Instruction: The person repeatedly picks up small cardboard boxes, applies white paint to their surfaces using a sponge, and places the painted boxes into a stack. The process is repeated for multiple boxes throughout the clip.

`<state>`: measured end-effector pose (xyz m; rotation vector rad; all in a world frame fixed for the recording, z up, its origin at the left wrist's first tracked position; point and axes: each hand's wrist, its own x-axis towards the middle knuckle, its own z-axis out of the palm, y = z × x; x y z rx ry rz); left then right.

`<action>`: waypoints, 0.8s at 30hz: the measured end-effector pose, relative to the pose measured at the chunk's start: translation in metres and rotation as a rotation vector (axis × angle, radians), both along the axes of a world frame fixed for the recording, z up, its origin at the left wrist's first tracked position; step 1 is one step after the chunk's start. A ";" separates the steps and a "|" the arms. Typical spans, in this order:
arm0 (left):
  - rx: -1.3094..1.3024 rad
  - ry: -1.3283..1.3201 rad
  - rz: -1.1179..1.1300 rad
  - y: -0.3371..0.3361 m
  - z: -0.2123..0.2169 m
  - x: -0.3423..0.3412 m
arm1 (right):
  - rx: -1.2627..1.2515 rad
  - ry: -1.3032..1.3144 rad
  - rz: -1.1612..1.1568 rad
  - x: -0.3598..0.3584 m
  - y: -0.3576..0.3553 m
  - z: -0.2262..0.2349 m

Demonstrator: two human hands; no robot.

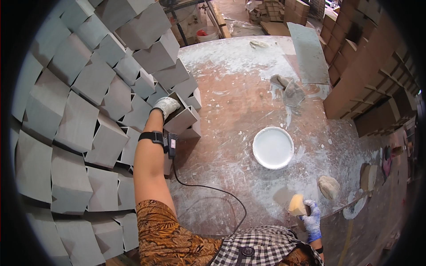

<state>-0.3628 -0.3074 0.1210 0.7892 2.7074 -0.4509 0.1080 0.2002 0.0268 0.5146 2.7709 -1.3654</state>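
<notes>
The left hand [166, 105], in a pale glove, reaches up and grips the top edge of a grey box [181, 116], an open-fronted square piece at the near end of the stack [88, 84]. That stack is a tall bank of like grey pieces, set at angles, filling the left of the view and standing on the surface [230, 102]. A black strap [153, 136] with a small device sits on the left forearm, and a black cable [208, 188] runs from it down toward the person's body.

The right hand [312, 218], in a blue-patterned glove, is closed around a yellow sponge [297, 205] at the near right edge of the surface. Just beyond it lies a tan lump [329, 186]. A white bowl [273, 147] of pale liquid stands in the middle of the surface, well apart from both hands. Farther off lie a grey rag [290, 88] and a flat grey slab [308, 53]. The surface is round, brownish and smeared with white. Brown shelving [372, 84] rises at the right
</notes>
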 end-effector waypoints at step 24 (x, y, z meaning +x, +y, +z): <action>0.515 -0.571 -0.052 0.315 -0.014 0.387 | 0.600 0.176 0.236 -0.035 0.203 -0.010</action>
